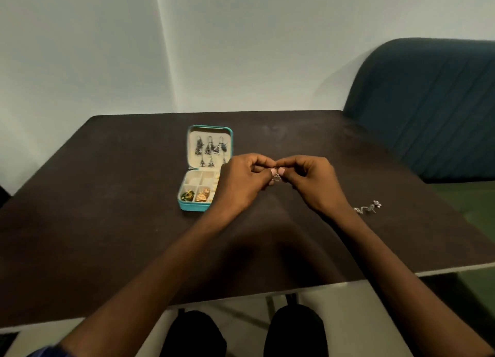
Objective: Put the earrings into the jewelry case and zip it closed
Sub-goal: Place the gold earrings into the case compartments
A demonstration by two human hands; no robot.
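Small teal zip-around jewelry case (205, 169) lies open on the dark brown table (107, 196), left of centre. Lid flat toward the wall, cream lining, several dark silver drop earrings (211, 149) hung in rows. Tray half nearer the person: square compartments, one with a green-and-gold piece (187, 195), the next with a gold piece (203, 196); the others look pale, contents too small to tell.

Left hand (241, 182) just right of the case, partly covering the tray's right edge. Fingers curled, thumb and forefinger pinching a small silver earring (276, 176). Right hand (308, 182) meets it fingertip to fingertip, pinching the same piece from the other side. Both held above the table.

Further right, near the table's edge, a loose silver jewelry piece (367, 208) lies alone, well apart from the hands.

Handling, as judged: the earring is very light, rigid but thin, easily bent at hook or post and easily dropped. Best held by the body, leaving the hook free. Case probably light; steady its wall while zipping.
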